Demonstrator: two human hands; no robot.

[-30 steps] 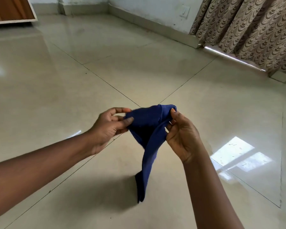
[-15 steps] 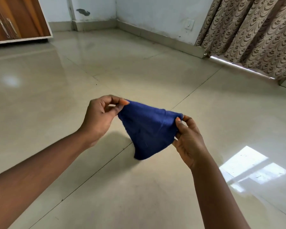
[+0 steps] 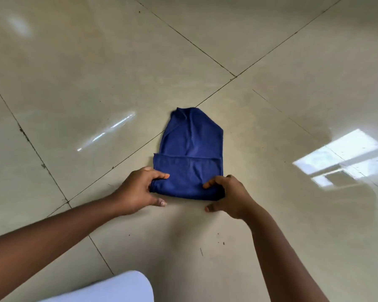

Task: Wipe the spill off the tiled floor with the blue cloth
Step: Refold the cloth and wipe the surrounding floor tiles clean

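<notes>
Spill itself: can't make it out anywhere. The glossy tiled floor (image 3: 79, 68) shows only glare streaks, a bright window reflection on the right, and a few dark specks near the bottom centre. Whether anything wet sits under the blue cloth (image 3: 191, 149) is hidden by the cloth.

Cloth lies flat on the floor, just on the near side of where the grout lines (image 3: 235, 76) cross, covering part of one line. Far end narrows to a rumpled rounded tip; near end is folded back into a straight band.

Left hand (image 3: 138, 190): fingers curled over the near-left corner of the band, pinching it, thumb tip on the tile just below. Right hand (image 3: 229, 195): fingers on top of the near-right corner, gripping the edge, thumb down on the floor. How much cloth sits inside either grip is covered by the fingers.

Both forearms cut off at the frame edge. Pale rounded shape (image 3: 118, 288) at the bottom edge, partly cut off, can't tell what it is.

Versus half a second back: cloth was held up in the air, stretched between both hands and hanging in a pouch; now it's down on the tile and laid out. View has tipped down: wall, curtain and wooden cabinet are gone from frame, only floor left.
</notes>
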